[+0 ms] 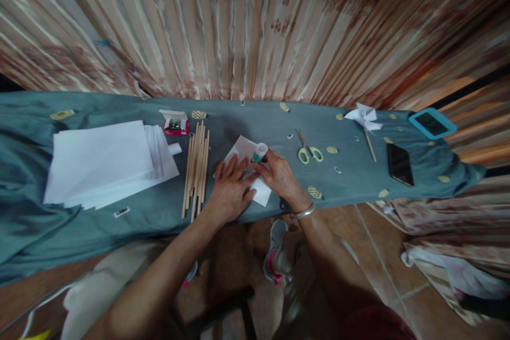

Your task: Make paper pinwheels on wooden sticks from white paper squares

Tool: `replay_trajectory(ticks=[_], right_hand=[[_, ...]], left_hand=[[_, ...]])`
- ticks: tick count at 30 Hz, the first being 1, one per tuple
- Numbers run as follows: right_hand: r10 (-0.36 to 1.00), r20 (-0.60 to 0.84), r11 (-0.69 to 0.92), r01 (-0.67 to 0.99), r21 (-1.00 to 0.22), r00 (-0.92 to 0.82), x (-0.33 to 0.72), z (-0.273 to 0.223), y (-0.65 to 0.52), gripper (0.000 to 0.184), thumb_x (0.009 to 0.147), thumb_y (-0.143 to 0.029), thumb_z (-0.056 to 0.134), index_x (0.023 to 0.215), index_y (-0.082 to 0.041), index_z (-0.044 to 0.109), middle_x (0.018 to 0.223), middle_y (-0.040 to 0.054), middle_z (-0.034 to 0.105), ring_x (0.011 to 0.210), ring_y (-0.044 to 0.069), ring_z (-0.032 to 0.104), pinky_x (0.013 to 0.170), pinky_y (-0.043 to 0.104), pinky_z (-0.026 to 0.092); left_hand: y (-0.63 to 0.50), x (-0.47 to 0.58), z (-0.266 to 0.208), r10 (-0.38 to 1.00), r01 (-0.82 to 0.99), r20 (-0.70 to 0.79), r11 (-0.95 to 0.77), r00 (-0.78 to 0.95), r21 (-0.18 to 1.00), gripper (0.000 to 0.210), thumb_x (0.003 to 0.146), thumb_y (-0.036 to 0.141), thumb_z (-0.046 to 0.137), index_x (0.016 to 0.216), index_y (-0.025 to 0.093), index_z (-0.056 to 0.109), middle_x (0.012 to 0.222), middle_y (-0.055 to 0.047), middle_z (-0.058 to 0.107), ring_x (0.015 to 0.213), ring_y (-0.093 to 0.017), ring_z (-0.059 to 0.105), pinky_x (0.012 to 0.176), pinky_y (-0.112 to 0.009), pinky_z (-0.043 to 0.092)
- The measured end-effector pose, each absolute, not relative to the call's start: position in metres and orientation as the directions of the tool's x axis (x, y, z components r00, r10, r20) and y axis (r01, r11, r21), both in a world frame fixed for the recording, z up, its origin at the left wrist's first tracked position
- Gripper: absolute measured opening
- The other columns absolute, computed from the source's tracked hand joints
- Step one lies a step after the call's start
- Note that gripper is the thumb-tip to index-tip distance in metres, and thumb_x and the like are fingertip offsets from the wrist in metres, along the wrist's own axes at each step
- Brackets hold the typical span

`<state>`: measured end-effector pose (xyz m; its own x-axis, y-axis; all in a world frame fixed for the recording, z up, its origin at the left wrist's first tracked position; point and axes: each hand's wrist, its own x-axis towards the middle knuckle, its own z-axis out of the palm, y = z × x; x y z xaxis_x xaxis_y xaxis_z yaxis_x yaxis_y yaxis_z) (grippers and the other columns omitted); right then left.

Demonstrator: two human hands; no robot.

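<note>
Under my left hand lies a small sheet of white paper, its corners showing past the fingers. That hand is flat with the fingers spread, pressing on the sheet. My right hand is closed around a glue stick with a white and green barrel, held tilted over the paper. The glue stick's lower end is hidden by my fingers. Left of my left hand, a bundle of thin wooden sticks rests on the cloth. Scissors with pale green handles lie to the right.
A stack of white paper covers the left side of the green tablecloth. Behind the sticks stands a small open red box. A paper pinwheel, a phone and a blue-framed device are at the right.
</note>
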<state>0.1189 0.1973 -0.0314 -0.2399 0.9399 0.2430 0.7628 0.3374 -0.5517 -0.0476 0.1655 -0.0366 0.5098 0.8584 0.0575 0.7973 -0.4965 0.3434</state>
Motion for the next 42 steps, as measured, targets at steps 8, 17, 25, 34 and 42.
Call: replay_trajectory(ticks=[8, 17, 25, 34, 42], right_hand=[[0.941, 0.218, 0.339, 0.768, -0.543, -0.26, 0.116, -0.031, 0.198, 0.017, 0.092, -0.029, 0.05, 0.1, -0.016, 0.056, 0.09, 0.0102, 0.066, 0.086, 0.022, 0.061, 0.077, 0.033, 0.046], [0.935, 0.201, 0.355, 0.733, -0.581, -0.293, 0.116, -0.027, 0.194, 0.017, 0.092, -0.03, 0.049, 0.099, -0.016, 0.056, 0.09, 0.0099, 0.066, 0.085, 0.021, 0.061, 0.077, 0.033, 0.046], [0.978, 0.196, 0.2, 0.564, -0.801, -0.069, 0.136, -0.03, 0.198, 0.017, 0.083, -0.034, 0.064, 0.09, -0.019, 0.062, 0.083, 0.0052, 0.069, 0.078, 0.019, 0.064, 0.076, 0.033, 0.048], [0.997, 0.006, 0.032, -0.355, -0.934, 0.074, 0.133, 0.008, 0.198, 0.024, 0.066, -0.037, 0.082, 0.082, -0.024, 0.07, 0.084, -0.0008, 0.074, 0.08, 0.015, 0.069, 0.079, 0.031, 0.056], [0.974, -0.139, -0.201, -0.399, -0.895, -0.179, 0.046, 0.021, 0.211, 0.02, 0.066, -0.03, 0.082, 0.077, -0.018, 0.07, 0.07, -0.0028, 0.071, 0.057, 0.009, 0.061, 0.055, 0.019, 0.05]], left_hand=[[0.165, -0.048, -0.04, 0.854, 0.785, 0.093, -0.509, 0.512, 0.352, 0.041, 0.088, 0.032, 0.056, 0.128, 0.025, 0.061, 0.149, -0.012, 0.042, 0.142, -0.038, 0.026, 0.112, -0.061, 0.019], [0.166, -0.049, -0.039, 0.848, 0.791, 0.069, -0.517, 0.526, 0.327, 0.039, 0.09, 0.034, 0.052, 0.126, 0.024, 0.062, 0.15, -0.013, 0.042, 0.143, -0.038, 0.025, 0.112, -0.061, 0.02], [0.166, -0.05, -0.039, 0.852, 0.789, 0.071, -0.509, 0.519, 0.344, 0.041, 0.089, 0.035, 0.055, 0.129, 0.029, 0.06, 0.151, -0.011, 0.041, 0.143, -0.038, 0.024, 0.112, -0.061, 0.02], [0.163, -0.049, -0.036, 0.862, 0.785, 0.063, -0.487, 0.504, 0.383, 0.049, 0.087, 0.035, 0.059, 0.135, 0.026, 0.054, 0.153, -0.013, 0.036, 0.144, -0.036, 0.022, 0.113, -0.061, 0.018], [0.158, -0.058, -0.023, 0.865, 0.752, 0.18, -0.497, 0.469, 0.433, 0.043, 0.085, 0.029, 0.058, 0.126, 0.017, 0.058, 0.137, -0.016, 0.054, 0.133, -0.032, 0.04, 0.113, -0.057, 0.023]])
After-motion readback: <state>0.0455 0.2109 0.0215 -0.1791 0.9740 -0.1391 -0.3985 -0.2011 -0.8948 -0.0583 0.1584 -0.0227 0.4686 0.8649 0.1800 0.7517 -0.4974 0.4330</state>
